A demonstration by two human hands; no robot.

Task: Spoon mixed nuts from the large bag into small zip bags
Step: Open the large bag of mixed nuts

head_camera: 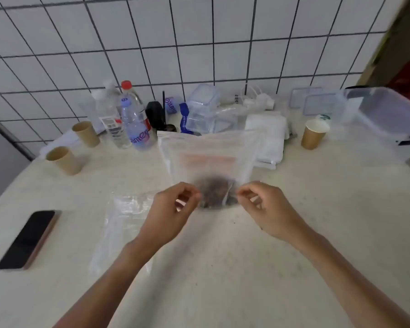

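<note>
Both hands up over the middle of the surface (294, 268), holding one clear zip bag (208, 157) between them. Left hand (171, 214): fingers curled, thumb and forefinger pinching the bag's near-left corner. Right hand (268, 209): same, fingers curled, pinching the near-right corner. Pinch points are blurred, so exact contact is hard to read.

Bag stretches away from the hands toward the far side, wider at the far end. A dark clump of mixed nuts (217, 194) sits in the near end, right between the two hands. Faint orange band across the bag's middle.

Second clear plastic bag (126, 223) lies flat on the surface, left of the left hand, partly under the forearm. Can't tell whether it's the large bag.

Black phone (27, 240) near left, face up. Two brown paper cups (64, 159) far left, tilted; a third (314, 134) far right, upright. Water bottles (123, 117) at the far left-centre, clear lidded containers (386, 112) at the far right.
</note>
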